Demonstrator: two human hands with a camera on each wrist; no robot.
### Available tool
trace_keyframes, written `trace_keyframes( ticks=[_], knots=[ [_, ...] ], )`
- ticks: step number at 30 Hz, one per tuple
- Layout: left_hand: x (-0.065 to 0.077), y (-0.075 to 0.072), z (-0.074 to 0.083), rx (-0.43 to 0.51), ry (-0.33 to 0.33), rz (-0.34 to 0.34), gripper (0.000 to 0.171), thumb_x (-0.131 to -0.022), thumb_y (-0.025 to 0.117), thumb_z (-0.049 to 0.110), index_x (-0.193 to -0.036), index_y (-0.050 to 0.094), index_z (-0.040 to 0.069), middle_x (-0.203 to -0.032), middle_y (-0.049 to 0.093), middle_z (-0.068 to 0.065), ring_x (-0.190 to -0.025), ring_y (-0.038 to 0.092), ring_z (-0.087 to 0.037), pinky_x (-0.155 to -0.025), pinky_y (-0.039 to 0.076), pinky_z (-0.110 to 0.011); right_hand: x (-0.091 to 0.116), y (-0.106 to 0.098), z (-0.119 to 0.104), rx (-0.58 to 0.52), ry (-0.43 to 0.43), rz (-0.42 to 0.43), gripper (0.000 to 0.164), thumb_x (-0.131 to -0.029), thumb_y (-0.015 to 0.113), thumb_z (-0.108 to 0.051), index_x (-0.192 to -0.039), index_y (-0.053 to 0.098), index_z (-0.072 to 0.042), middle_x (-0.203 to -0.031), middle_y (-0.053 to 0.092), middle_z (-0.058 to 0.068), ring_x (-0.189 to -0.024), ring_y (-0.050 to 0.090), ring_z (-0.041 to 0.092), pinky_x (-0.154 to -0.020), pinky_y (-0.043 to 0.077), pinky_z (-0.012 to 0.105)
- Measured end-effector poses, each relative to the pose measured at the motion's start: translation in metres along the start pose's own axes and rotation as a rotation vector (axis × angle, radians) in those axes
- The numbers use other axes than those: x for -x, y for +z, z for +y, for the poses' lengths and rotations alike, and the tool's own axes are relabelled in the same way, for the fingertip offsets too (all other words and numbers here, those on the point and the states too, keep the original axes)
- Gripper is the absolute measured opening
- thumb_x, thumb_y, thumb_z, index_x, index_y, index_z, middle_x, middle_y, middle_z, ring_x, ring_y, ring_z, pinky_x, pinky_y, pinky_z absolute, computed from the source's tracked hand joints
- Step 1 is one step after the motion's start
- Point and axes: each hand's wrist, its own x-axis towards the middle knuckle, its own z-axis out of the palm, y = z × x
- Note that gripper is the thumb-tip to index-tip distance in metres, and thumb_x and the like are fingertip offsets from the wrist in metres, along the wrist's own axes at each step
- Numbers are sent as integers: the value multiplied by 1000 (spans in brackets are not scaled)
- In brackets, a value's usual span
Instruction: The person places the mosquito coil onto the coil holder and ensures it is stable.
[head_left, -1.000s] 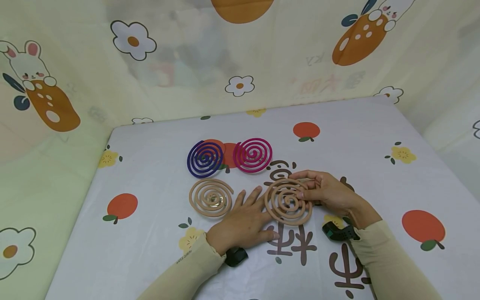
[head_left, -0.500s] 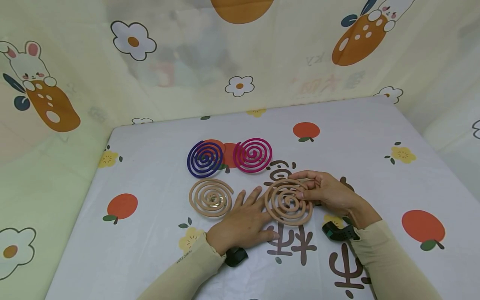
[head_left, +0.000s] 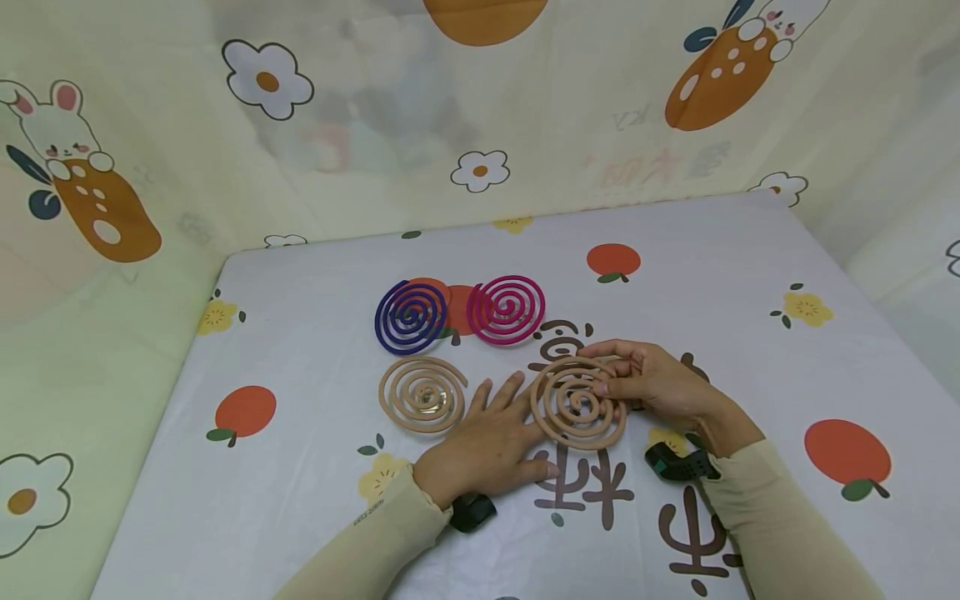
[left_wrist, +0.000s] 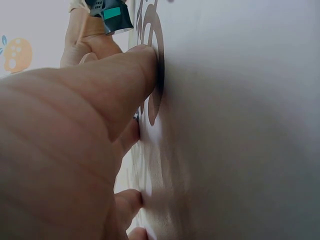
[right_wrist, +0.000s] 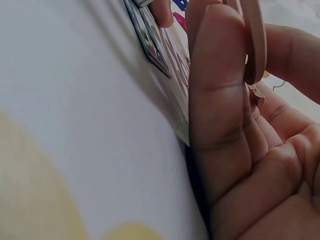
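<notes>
My right hand (head_left: pixel 660 383) pinches a tan mosquito coil (head_left: pixel 581 407) by its right side. Thumb and fingers lie on opposite faces of this tilted coil, as the right wrist view shows its rim (right_wrist: pixel 256 50) between them. Spread out palm down on the cloth, my left hand (head_left: pixel 487 446) has straight fingers. The held coil overlaps part of its fingers in the head view. Just beyond the left fingertips lies a second tan mosquito coil (head_left: pixel 422 408), with a small shiny gold metal piece (head_left: pixel 435 402) at its centre.
Farther back are a dark blue mosquito coil (head_left: pixel 410 318) and a magenta mosquito coil (head_left: pixel 508 310), side by side. A white printed cloth (head_left: pixel 300 333) covers the table. Patterned fabric (head_left: pixel 375 100) hangs behind it. Each wrist wears a black band (head_left: pixel 678 463).
</notes>
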Motion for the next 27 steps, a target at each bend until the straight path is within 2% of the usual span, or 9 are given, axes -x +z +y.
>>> trace_keyframes(
  ticks=[27],
  knots=[
    [1, -1, 1, -8, 2, 6, 72, -101, 53, 64, -164, 30, 37, -176, 11, -3, -162, 2, -33, -126, 9, -62, 0, 0, 0, 16, -3, 13, 54, -100, 66, 1, -148, 43, 10, -90, 73, 8, -76, 69, 13, -68, 60, 26]
  ],
)
